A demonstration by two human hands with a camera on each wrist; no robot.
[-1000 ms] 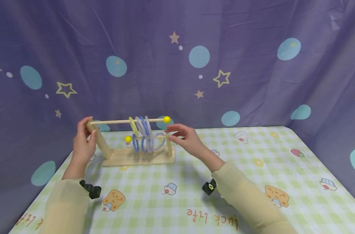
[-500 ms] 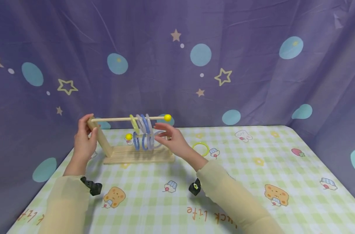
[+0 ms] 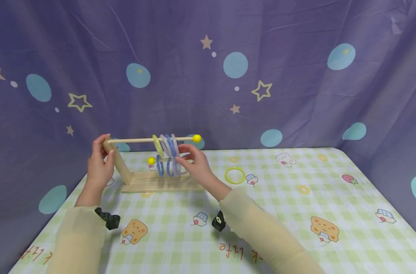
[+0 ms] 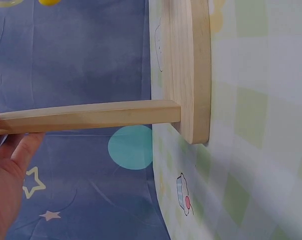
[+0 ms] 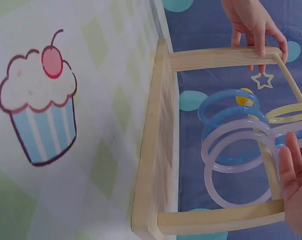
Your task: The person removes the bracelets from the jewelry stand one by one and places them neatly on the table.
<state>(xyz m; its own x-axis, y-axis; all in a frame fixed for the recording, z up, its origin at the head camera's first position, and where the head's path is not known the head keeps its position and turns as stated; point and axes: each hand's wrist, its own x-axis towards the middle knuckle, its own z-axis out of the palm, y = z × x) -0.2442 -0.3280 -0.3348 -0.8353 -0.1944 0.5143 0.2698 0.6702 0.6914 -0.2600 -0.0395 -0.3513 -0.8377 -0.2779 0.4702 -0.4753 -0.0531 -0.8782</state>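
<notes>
I see the left hand [image 3: 100,163] gripping the left post [image 3: 121,166] of the wooden ring stand [image 3: 163,184], upright on the desk [image 3: 359,198]. The right hand [image 3: 197,164] is partly open beside the lavender rings [image 5: 208,175]; I can't tell if it touches them. A yellow ring [image 3: 235,183] lies flat farther right.

Between the left post [image 3: 120,164] and the hanging rings [image 3: 170,145] you have a gap beneath the upper rod [image 3: 136,141], though the lower yellow ball [image 3: 151,160] juts into it. The left hand [image 3: 100,167] takes up the post's top; the right hand [image 3: 197,164] blocks the rings' right side. The upper yellow ball [image 3: 196,138] caps the rod's free end. Right of the stand [image 3: 143,185] you can pass over the tablecloth [image 3: 280,194], above one loose yellow ring [image 3: 235,183].
</notes>
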